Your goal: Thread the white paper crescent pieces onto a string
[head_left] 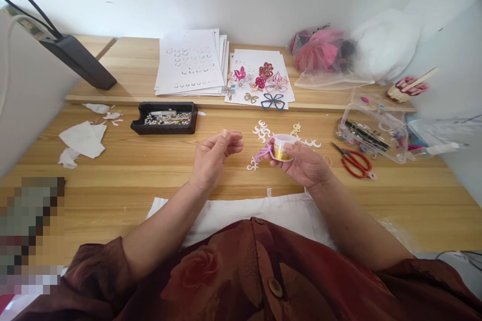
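My right hand is wrapped round a spool of gold wire with white rims. A purple looped piece sticks out at the spool's left side, close to the fingertips; whether it is gripped too, I cannot tell. To the left, my left hand is raised over the table with thumb and fingers drawn together. Anything thin between them is too small to make out. White crescent-shaped cutouts lie on the table around the spool, with a pale yellow cutout just behind it.
Behind stand a black tray of beads, stacked paper sheets and several flower and butterfly ornaments. To the right lie red-handled pliers and a clear plastic box. Paper scraps lie left; white cloth covers the front edge.
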`<move>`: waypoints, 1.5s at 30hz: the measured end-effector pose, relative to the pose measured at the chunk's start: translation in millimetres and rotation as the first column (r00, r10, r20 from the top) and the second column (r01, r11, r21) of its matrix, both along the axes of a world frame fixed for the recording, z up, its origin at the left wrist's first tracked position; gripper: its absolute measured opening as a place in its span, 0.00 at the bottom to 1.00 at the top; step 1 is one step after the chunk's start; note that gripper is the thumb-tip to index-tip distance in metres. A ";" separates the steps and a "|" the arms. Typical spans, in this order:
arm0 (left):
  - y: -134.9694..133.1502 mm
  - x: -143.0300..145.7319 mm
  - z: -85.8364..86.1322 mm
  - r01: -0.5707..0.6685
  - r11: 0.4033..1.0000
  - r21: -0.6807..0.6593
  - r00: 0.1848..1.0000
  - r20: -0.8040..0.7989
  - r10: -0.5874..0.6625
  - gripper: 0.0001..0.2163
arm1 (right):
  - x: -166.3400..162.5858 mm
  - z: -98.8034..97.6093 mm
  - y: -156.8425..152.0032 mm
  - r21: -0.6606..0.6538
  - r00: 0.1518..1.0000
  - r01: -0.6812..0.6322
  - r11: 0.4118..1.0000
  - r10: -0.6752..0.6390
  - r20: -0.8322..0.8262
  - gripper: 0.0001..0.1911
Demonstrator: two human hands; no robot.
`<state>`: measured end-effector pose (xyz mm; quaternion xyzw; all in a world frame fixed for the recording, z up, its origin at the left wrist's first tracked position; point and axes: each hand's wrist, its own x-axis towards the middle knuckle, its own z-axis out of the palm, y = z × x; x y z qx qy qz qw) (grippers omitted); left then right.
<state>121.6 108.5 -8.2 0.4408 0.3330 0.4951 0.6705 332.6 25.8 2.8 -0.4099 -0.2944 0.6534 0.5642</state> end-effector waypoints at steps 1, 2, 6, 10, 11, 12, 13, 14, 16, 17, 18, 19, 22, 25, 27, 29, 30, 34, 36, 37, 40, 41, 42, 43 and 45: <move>-0.3 -0.2 -0.5 0.009 0.999 0.034 0.998 -0.056 -0.007 0.17 | 0.6 0.8 -0.2 -0.002 1.000 0.005 1.000 -0.005 0.008 0.16; -0.6 -0.4 -1.2 0.025 0.997 0.078 0.993 -0.120 -0.015 0.14 | 1.1 1.5 -0.5 -0.002 1.000 0.007 1.000 -0.007 0.019 0.16; -2.2 -0.9 -3.9 0.130 0.956 0.264 0.946 -0.323 -0.039 0.06 | 0.5 3.2 -1.7 0.054 0.997 -0.006 0.999 0.001 0.079 0.18; -4.2 -1.4 -3.0 0.322 0.911 0.259 0.889 -0.414 -0.197 0.07 | -3.3 4.6 -2.0 0.100 0.992 -0.025 0.995 0.012 0.129 0.17; -4.7 -1.6 -2.0 0.367 0.903 0.223 0.868 -0.431 -0.246 0.07 | -4.1 4.9 -1.9 0.109 0.990 -0.033 0.994 0.017 0.139 0.16; -5.1 -1.9 -0.9 0.402 0.898 0.180 0.847 -0.445 -0.290 0.07 | -4.7 5.3 -1.8 0.119 0.989 -0.041 0.992 0.023 0.146 0.16; -5.4 -2.3 0.1 0.426 0.895 0.133 0.828 -0.456 -0.326 0.07 | -4.9 5.6 -1.7 0.127 0.988 -0.048 0.991 0.029 0.149 0.16; -5.5 -2.7 1.1 0.440 0.894 0.085 0.813 -0.460 -0.357 0.08 | -4.9 5.7 -1.5 0.133 0.989 -0.052 0.990 0.032 0.145 0.16; -5.3 -3.4 2.6 0.451 0.893 -0.002 0.802 -0.439 -0.406 0.10 | -4.2 6.0 -1.2 0.129 0.993 -0.042 0.991 0.027 0.118 0.16; -5.0 -3.8 3.1 0.454 0.890 -0.036 0.802 -0.419 -0.426 0.11 | -3.7 6.1 -0.9 0.118 0.995 -0.028 0.993 0.016 0.103 0.17; -4.7 -4.0 3.4 0.458 0.887 -0.062 0.803 -0.399 -0.443 0.11 | -3.2 6.2 -0.6 0.104 0.996 -0.009 0.995 0.000 0.091 0.17; -4.4 -4.1 3.8 0.463 0.882 -0.085 0.803 -0.381 -0.458 0.11 | -2.7 6.3 -0.3 0.088 0.996 0.010 0.996 -0.017 0.083 0.17; -4.2 -3.9 4.9 0.471 0.871 -0.141 0.810 -0.323 -0.490 0.11 | -1.7 6.9 0.4 0.059 0.996 0.046 0.997 -0.051 0.079 0.17; -4.6 -3.1 5.9 0.450 0.868 -0.208 0.835 -0.247 -0.492 0.10 | -0.5 7.7 0.6 0.048 0.994 0.086 0.995 -0.089 0.070 0.18; -4.5 -2.5 6.4 0.422 0.866 -0.269 0.861 -0.180 -0.476 0.10 | 0.2 8.1 0.4 0.039 0.991 0.110 0.993 -0.113 0.071 0.18; -4.0 -1.7 6.9 0.391 0.852 -0.350 0.890 -0.094 -0.447 0.09 | 0.7 8.3 0.2 0.033 0.990 0.114 0.993 -0.116 0.081 0.17; -3.5 -1.2 7.2 0.376 0.840 -0.392 0.902 -0.053 -0.429 0.09 | 0.8 8.3 0.1 0.033 0.990 0.111 0.993 -0.114 0.086 0.17; -1.2 1.1 9.5 0.319 0.801 -0.506 0.935 0.030 -0.353 0.06 | 0.7 7.4 0.2 0.024 0.991 0.106 0.994 -0.107 0.076 0.18; -0.4 2.1 10.8 0.290 0.800 -0.525 0.948 0.045 -0.314 0.07 | 0.6 6.7 0.1 0.005 0.993 0.097 0.995 -0.098 0.059 0.19; -0.2 2.5 11.4 0.276 0.803 -0.529 0.954 0.050 -0.295 0.08 | 0.6 6.2 0.0 -0.001 0.995 0.090 0.996 -0.090 0.052 0.19; -0.2 3.2 12.7 0.230 0.812 -0.537 0.969 0.049 -0.242 0.08 | 0.5 5.1 -0.3 -0.004 0.996 0.070 0.998 -0.070 0.050 0.18; -0.3 3.3 12.9 0.215 0.816 -0.537 0.973 0.046 -0.226 0.08 | 0.5 4.8 -0.4 -0.003 0.996 0.071 0.997 -0.071 0.054 0.18; -0.4 3.5 13.1 0.202 0.820 -0.535 0.976 0.045 -0.211 0.08 | 0.5 4.5 -0.5 -0.004 0.996 0.072 0.997 -0.072 0.060 0.18; -0.4 3.5 13.2 0.192 0.824 -0.533 0.979 0.044 -0.199 0.09 | 0.5 4.3 -0.6 -0.004 0.995 0.068 0.998 -0.067 0.068 0.18; -0.2 3.7 13.5 0.179 0.828 -0.531 0.982 0.043 -0.185 0.10 | 0.7 3.9 -0.8 0.001 0.995 0.046 0.999 -0.046 0.086 0.17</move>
